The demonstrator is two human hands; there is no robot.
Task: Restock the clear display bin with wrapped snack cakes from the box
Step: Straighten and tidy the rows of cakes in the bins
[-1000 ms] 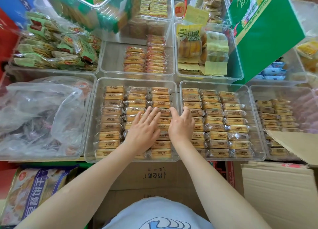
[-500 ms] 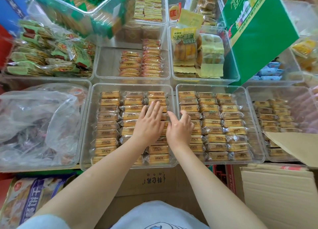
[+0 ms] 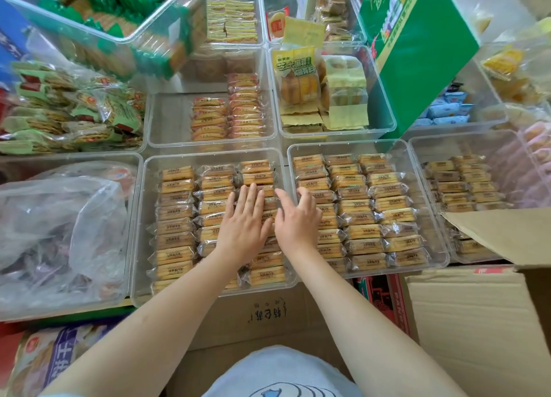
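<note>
The clear display bin (image 3: 137, 217) in front of me holds three columns of wrapped snack cakes (image 3: 176, 211), tan bars in clear film. My left hand (image 3: 244, 226) lies flat on the middle and right columns with its fingers straight and spread. My right hand (image 3: 296, 217) is beside it, over the wall between this bin and the neighbouring bin (image 3: 429, 188). The thumb points left and the fingertips bend down onto that bin's left column. Neither hand holds a cake. An open cardboard box (image 3: 477, 322) stands at my lower right, its inside hidden.
A third bin (image 3: 417, 164) of the same cakes is at the far right, partly under the box flap (image 3: 501, 232). A bin with a crumpled plastic bag (image 3: 59, 217) sits left. Other snack bins and a tilted green carton (image 3: 417, 53) fill the back. Another cardboard box (image 3: 262, 310) is below the bins.
Both hands have slid a little farther up the rows and drawn closer together. The right hand's fingertips have bent down. The view has tipped upward slightly.
</note>
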